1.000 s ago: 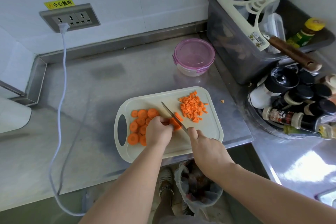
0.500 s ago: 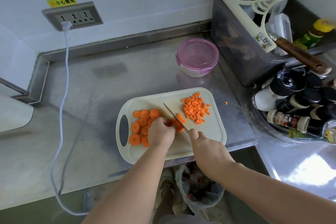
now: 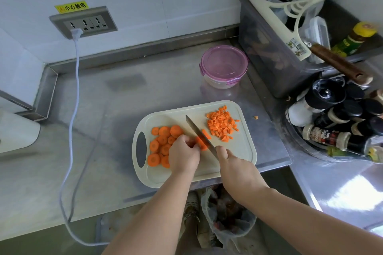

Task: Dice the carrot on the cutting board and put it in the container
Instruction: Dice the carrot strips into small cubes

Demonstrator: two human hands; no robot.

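One steel counter (image 3: 103, 130) carries one pale cutting board (image 3: 238, 151). One container (image 3: 224, 66), its pink lid clipped on, stands well behind the board. Two hands work over the board's middle: the left hand (image 3: 183, 156) curls its fingers onto a carrot piece (image 3: 202, 143), and the right hand (image 3: 238, 170) is wrapped round one knife (image 3: 196, 130), hiding its handle, with the blade on that piece. About ten carrot rounds (image 3: 163, 143) show at the board's left end; the left hand covers others. One heap of dice (image 3: 221, 125), too many to count, lies at the board's far right. One stray bit (image 3: 256, 117) sits just off the board's right edge.
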